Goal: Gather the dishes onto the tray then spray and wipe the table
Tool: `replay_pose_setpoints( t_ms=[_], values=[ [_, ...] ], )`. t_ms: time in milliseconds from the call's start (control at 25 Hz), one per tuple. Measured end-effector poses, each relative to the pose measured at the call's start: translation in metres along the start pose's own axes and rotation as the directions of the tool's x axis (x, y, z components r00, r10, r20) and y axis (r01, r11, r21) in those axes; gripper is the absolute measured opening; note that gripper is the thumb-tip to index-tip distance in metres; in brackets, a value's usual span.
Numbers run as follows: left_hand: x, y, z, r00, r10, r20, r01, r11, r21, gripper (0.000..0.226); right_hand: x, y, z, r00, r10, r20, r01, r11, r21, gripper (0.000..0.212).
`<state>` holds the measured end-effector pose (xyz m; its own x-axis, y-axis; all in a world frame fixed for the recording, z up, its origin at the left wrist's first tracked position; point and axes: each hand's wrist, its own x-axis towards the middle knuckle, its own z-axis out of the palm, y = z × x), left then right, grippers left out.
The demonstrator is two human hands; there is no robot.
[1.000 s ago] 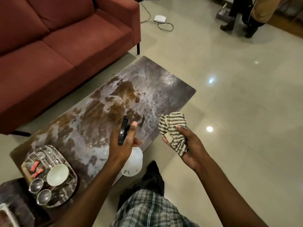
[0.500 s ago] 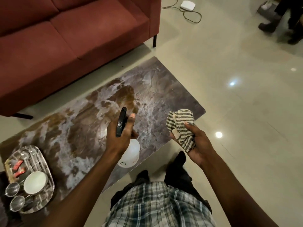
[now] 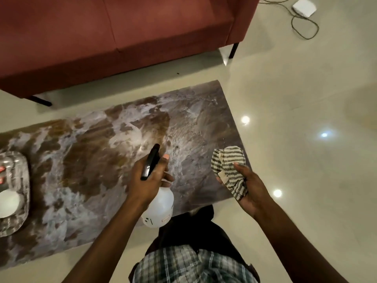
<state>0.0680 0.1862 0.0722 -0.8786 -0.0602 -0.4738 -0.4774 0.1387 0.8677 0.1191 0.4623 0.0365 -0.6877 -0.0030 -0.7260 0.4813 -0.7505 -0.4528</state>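
Note:
My left hand (image 3: 150,180) grips a white spray bottle (image 3: 160,209) by its black trigger head, held over the near edge of the marbled brown-grey table (image 3: 85,172), nozzle pointing at the tabletop. My right hand (image 3: 252,188) holds a bunched grey-and-white striped cloth (image 3: 228,168) above the table's right near corner. At the far left edge sits a patterned tray (image 3: 19,180) with a white bowl (image 3: 8,203) and red items on it, partly cut off by the frame.
A red sofa (image 3: 122,33) stands just beyond the table with a narrow strip of floor between. A white box with a cable (image 3: 304,8) lies on the glossy tile floor at the top right. My legs stand at the table's near edge.
The view has swung left and down, so the table now lies across the frame and the tray slid to the left edge. Both hands keep their hold; the person at top right is out of view.

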Motion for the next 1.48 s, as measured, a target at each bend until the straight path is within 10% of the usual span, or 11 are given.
replay_pose_setpoints(
  t_ms=[520,1480],
  values=[
    [0.219,-0.043,0.151,1.000,-0.015,0.022,0.008,0.959,0.284,0.045,0.158,-0.032,-0.086,0.965,-0.146,-0.217,0.120,0.985,-0.126,0.047],
    [0.251,-0.087,0.220,0.979,0.139,-0.150,-0.102,0.968,0.231,0.051,0.299,-0.115,-0.098,0.939,-0.343,0.012,0.326,0.881,-0.343,0.039]
  ],
)
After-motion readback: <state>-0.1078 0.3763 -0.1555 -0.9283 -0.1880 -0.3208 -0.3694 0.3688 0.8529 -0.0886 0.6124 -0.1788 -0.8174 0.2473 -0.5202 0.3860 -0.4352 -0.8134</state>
